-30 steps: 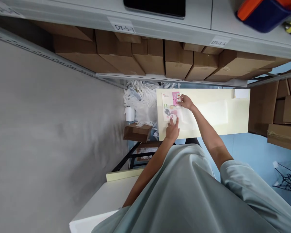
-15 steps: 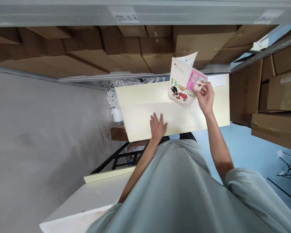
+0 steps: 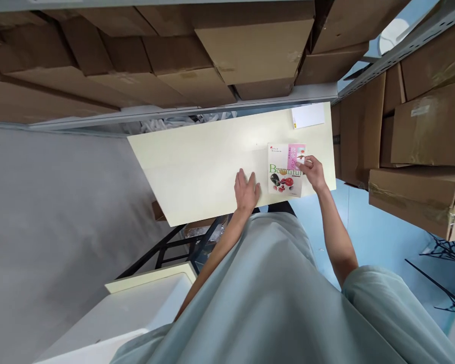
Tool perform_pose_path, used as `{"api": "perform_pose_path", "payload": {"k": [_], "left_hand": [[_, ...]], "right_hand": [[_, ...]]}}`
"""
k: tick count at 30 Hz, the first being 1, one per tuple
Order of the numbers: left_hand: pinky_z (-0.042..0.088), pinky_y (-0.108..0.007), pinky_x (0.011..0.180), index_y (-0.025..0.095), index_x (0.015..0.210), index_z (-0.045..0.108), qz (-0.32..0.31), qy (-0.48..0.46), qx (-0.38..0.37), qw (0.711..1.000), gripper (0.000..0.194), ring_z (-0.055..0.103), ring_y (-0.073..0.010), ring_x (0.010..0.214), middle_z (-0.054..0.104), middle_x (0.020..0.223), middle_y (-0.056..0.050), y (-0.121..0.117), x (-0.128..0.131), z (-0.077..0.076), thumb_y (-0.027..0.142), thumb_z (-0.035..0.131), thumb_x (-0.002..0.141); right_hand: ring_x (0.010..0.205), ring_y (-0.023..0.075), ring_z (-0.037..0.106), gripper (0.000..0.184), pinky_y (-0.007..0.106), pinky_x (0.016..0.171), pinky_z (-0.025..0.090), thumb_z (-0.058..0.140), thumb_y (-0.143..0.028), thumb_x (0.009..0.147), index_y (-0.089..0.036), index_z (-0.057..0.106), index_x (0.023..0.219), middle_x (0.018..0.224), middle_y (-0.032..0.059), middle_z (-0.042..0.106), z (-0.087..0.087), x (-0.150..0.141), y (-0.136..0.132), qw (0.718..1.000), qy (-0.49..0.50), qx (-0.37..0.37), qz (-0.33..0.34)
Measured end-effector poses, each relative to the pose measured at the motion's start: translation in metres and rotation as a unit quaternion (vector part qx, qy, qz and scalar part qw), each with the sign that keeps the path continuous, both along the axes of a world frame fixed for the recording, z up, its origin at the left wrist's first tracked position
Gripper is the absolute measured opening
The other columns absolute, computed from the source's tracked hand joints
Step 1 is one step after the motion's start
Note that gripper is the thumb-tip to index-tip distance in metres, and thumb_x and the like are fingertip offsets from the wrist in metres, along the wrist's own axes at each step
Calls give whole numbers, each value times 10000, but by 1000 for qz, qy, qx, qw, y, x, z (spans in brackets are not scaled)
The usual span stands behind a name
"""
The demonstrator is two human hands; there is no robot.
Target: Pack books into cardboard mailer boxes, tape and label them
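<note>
My left hand (image 3: 246, 193) rests flat on the cream tabletop (image 3: 200, 172), fingers spread and holding nothing. To its right, a book (image 3: 284, 177) with a white cover, a pink title panel and pictures of vegetables lies on or just over the table near the front edge. My right hand (image 3: 313, 172) pinches the book's right edge between thumb and fingers. At the table's back right is a white pad or card stack (image 3: 308, 116), apart from both hands.
Cardboard boxes (image 3: 258, 50) fill a metal shelf above the table's far edge. More boxes (image 3: 413, 197) are stacked at the right. A white cabinet-like piece (image 3: 136, 303) stands at the lower left, near a black metal frame (image 3: 167, 247). A grey wall (image 3: 60, 212) is on the left.
My right hand has brought the book down and nearer to me; it was raised and tilted, with a page or cover sticking up behind. My left hand stays on the table. The view has shifted.
</note>
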State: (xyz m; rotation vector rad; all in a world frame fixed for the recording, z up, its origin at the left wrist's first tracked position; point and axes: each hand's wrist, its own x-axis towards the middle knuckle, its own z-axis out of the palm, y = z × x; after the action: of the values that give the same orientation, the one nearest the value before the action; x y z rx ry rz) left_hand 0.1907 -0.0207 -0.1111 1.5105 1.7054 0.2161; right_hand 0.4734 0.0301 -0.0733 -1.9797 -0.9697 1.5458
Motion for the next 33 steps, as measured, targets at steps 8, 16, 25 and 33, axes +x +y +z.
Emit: {"api": "perform_pose_path", "payload": {"k": [8,16,25,33], "left_hand": [[446,-546,1208,153,1376,708,-67,-19,-27,997,404,527,-387,1335,641,1305,-204,22,25,2,276,525,1038],[511,-524,1028,266,1383,730,-102,66,-67,990,403,494,-394,1289,580,1330,-171,28,53,3,396,619,1019],[404,-510,1172,203,1352,771,-102,45,-24,994,405,485,-367,1257,558,1222,-168,21,64,-8,346,659,990],[412,-504,1184,200,1294,784,-72,37,-20,997,379,496,-365,1262,582,1219,-153,19,69,-13,333,718,946]], "right_hand": [[638,157,387,537,292,630,390,794,-704,783,-288,467,877,609,-93,362,-34,-11,10,996,-88,8,6],[732,167,571,288,294,710,470,778,-462,870,-236,617,946,794,-23,646,-44,18,12,986,-163,42,-1],[1029,270,718,221,421,986,541,544,-276,1020,-198,735,1100,1129,117,790,-37,27,-12,964,-264,30,-15],[996,279,702,181,389,928,525,531,-217,1032,-213,680,930,1061,118,778,-33,19,-13,955,-282,-86,12]]}}
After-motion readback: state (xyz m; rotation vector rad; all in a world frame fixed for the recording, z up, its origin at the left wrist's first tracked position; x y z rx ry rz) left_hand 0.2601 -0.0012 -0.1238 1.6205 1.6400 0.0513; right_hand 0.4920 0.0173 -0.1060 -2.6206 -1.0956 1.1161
